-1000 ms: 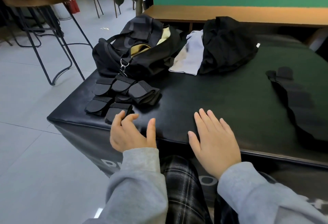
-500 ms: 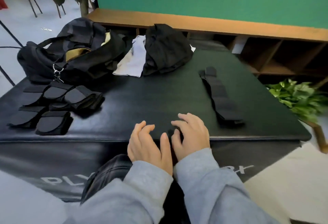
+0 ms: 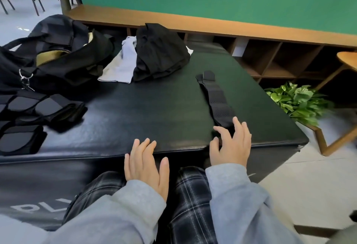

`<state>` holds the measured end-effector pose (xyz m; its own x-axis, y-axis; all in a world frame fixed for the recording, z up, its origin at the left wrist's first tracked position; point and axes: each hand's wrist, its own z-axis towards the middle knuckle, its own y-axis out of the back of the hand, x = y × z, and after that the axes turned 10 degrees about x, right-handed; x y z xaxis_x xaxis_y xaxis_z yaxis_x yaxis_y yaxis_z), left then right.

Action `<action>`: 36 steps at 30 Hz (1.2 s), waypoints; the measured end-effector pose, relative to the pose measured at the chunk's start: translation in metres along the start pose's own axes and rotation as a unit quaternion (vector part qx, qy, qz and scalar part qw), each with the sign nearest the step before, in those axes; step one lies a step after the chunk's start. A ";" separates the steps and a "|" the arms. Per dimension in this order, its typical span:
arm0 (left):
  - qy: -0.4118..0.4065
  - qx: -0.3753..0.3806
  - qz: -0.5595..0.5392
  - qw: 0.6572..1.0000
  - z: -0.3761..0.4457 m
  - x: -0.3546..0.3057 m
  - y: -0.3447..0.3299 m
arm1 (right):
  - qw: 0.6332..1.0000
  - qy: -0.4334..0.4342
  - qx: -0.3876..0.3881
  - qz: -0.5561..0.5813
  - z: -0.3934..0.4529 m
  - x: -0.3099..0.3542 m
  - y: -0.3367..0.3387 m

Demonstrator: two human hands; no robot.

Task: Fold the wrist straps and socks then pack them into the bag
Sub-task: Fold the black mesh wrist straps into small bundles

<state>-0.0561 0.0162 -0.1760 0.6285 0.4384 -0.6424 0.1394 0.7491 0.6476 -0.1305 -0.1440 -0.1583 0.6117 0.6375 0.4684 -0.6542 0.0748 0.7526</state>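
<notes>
A long black wrist strap (image 3: pixel 216 99) lies unfolded on the right part of the black padded table (image 3: pixel 144 112). My right hand (image 3: pixel 230 144) hovers at its near end with fingers spread, fingertips touching the strap's end. My left hand (image 3: pixel 146 163) rests flat on the table's front edge, holding nothing. Several folded black wrist straps (image 3: pixel 34 114) sit at the left. The open black bag (image 3: pixel 52 56) stands at the back left. A white sock (image 3: pixel 121 64) lies beside a black cloth pile (image 3: pixel 160 52) at the back.
A wooden shelf bench (image 3: pixel 251 37) runs under the green wall behind the table. A potted green plant (image 3: pixel 297 100) stands on the floor at the right, next to a wooden stool frame (image 3: pixel 336 135). My plaid-trousered knees press against the table's front.
The view has swung right. My right hand moved right and forward to the unfolded strap's near end. My left hand shifted to the table's front edge and flattened.
</notes>
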 end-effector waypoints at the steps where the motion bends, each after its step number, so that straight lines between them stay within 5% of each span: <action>1: 0.000 0.000 0.000 1.000 0.000 0.000 0.000 | 1.000 -0.007 0.013 -0.003 0.000 -0.001 -0.001; 36: 0.000 0.013 0.003 1.000 -0.001 0.000 0.001 | 0.995 -0.039 0.036 0.084 0.002 0.006 0.008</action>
<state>-0.0564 0.0170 -0.1760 0.6290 0.4425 -0.6392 0.1564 0.7334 0.6616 -0.1307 -0.1412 -0.1488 0.5302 0.5750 0.6231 -0.7191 -0.0844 0.6898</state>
